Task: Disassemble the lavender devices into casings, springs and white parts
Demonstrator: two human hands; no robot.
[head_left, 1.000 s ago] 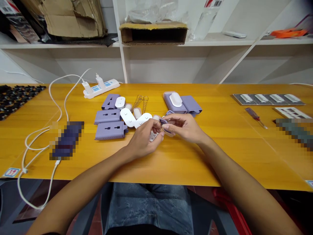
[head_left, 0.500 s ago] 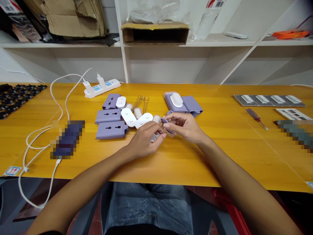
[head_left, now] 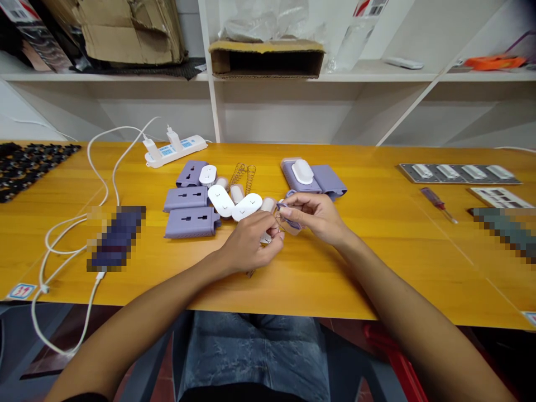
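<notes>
My right hand [head_left: 316, 216] is closed around a small purple plastic part [head_left: 293, 224], which its fingers partly cover. Close beside it, my left hand [head_left: 256, 239] pinches a thin wire spring [head_left: 280, 224], whose near end meets the purple part. A bit of coil [head_left: 250, 273] shows beneath the left palm. Behind the left hand lie white oval caps [head_left: 247, 206] and pinkish cylinders [head_left: 237, 194]. Two loose springs [head_left: 250, 178] rest farther back. To the left sit several purple housings [head_left: 190, 222] with keyhole slots.
Another purple housing [head_left: 330, 180] and one topped by a white oval piece [head_left: 302, 171] lie behind my right hand. A screwdriver [head_left: 438, 204] and a grey strip [head_left: 460, 173] are at right. A phone [head_left: 117, 237], white cables and a power strip [head_left: 176, 151] occupy the left.
My left hand has shifted slightly, its fingertips drawing a little away from the right hand. The coil under the left palm has come into view. My right hand stays nearly in place.
</notes>
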